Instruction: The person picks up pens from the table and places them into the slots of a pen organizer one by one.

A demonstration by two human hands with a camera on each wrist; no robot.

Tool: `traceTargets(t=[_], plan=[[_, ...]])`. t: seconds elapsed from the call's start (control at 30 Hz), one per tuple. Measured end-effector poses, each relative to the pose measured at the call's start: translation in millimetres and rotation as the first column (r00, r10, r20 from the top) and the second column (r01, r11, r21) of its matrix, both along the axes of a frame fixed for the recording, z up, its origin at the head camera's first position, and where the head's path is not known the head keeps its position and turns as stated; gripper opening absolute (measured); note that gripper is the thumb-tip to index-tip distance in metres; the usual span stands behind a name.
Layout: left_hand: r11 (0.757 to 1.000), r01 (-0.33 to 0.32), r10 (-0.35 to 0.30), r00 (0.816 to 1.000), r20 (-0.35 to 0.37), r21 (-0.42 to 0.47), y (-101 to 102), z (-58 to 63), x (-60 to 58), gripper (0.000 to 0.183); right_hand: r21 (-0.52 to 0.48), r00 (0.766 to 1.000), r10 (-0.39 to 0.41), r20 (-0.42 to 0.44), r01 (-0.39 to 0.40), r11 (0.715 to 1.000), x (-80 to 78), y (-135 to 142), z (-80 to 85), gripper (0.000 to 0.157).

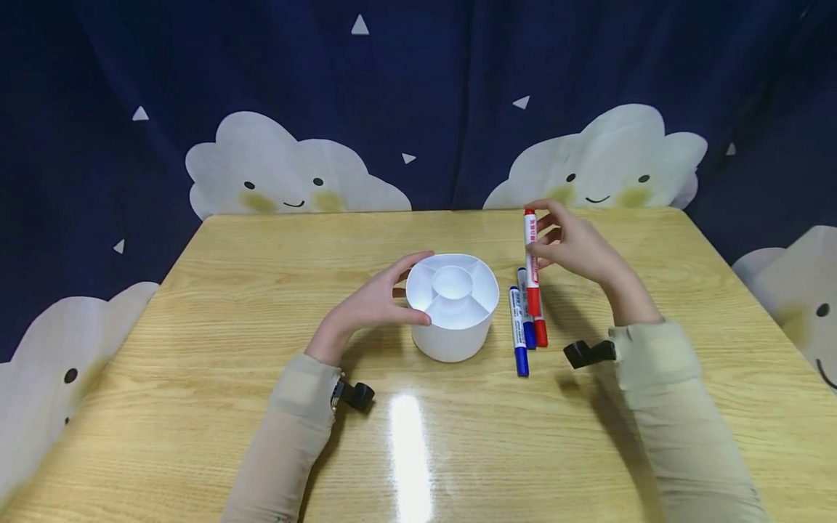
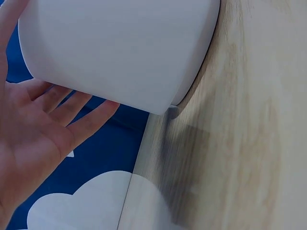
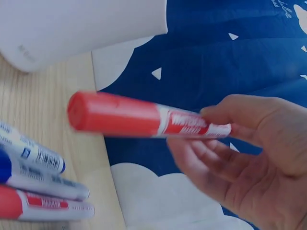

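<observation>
My right hand (image 1: 575, 243) pinches a red whiteboard marker (image 1: 532, 261) between thumb and fingers, raised over the other markers. In the right wrist view the red cap (image 3: 115, 114) points away from the hand. On the table below lie two blue-capped markers, the nearer one (image 1: 519, 330) and one beside it (image 1: 526, 312), plus another red marker (image 3: 48, 205) alongside them. A round white divided pen holder (image 1: 454, 341) stands left of the markers. Around its left side goes my left hand (image 1: 369, 301), thumb at the front and fingers behind.
The wooden table (image 1: 248, 349) runs back to a dark blue curtain (image 1: 418, 87) printed with clouds and triangles. The pen holder's top has several compartments around a central round cup (image 1: 452, 282). Black wrist cameras jut from both sleeves.
</observation>
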State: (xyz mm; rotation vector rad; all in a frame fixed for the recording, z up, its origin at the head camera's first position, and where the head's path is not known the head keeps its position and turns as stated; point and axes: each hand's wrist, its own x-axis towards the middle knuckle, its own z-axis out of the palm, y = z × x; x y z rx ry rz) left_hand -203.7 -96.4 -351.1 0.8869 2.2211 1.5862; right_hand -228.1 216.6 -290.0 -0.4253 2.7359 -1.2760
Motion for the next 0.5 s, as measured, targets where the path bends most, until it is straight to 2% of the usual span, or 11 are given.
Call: traceTargets(t=[0.1, 0.27, 0.5], plan=[[1.0, 0.003, -0.003, 1.0, 0.0, 0.005, 0, -0.4, -0.8, 0.094, -0.1, 0.999, 0.004, -0.037, -0.008, 0.995, -0.2, -5, 3.1, 0.058], [1.0, 0.011, -0.011, 1.0, -0.001, 0.008, 0, -0.9, -2.2, 0.094, -0.25, 0.996, 0.01, -0.093, -0.033, 0.968, -1.1, -12, 8.4, 0.058], [1.0, 0.022, -0.022, 1.0, 0.005, 0.013, 0, -1.8, -2.8, 0.096, -0.36, 0.988, 0.0, -0.154, -0.056, 0.931, -1.0, -21, 16.5, 0.057]])
